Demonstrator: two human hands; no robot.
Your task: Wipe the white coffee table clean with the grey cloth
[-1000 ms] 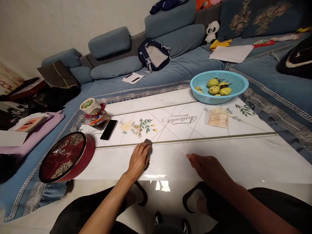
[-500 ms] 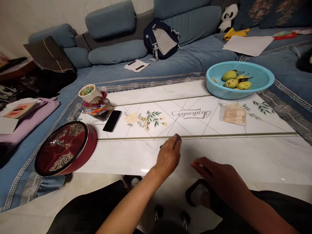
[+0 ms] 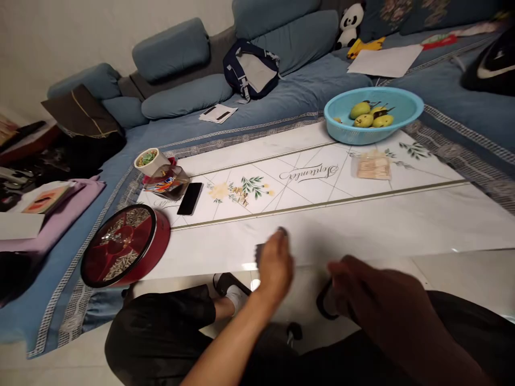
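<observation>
My left hand [image 3: 277, 268] is closed around a small dark object with a toothed edge [image 3: 259, 255], over the near edge of the white table [image 3: 217, 249]. Most of that object is hidden by the fingers, so its kind does not show. To the right, my right hand [image 3: 362, 287] is in shadow and blurred, just off the table's near edge above my lap. Its fingers are pressed together, and whatever may be in them cannot be made out. The two hands are apart.
On the table are a red round snack box [image 3: 161, 236], a black phone [image 3: 190, 199], a potted succulent [image 3: 151, 162], a clear container [image 3: 171, 185], a box of toothpicks [image 3: 373, 166] and a blue basket [image 3: 341, 131] with several green fruits. A blue sofa [image 3: 173, 128] stands behind.
My left hand has drawn back toward the table's near edge, and the toothed edge of the dark object now shows. My right hand has come nearer to my body. The camera view has shifted and tilted.
</observation>
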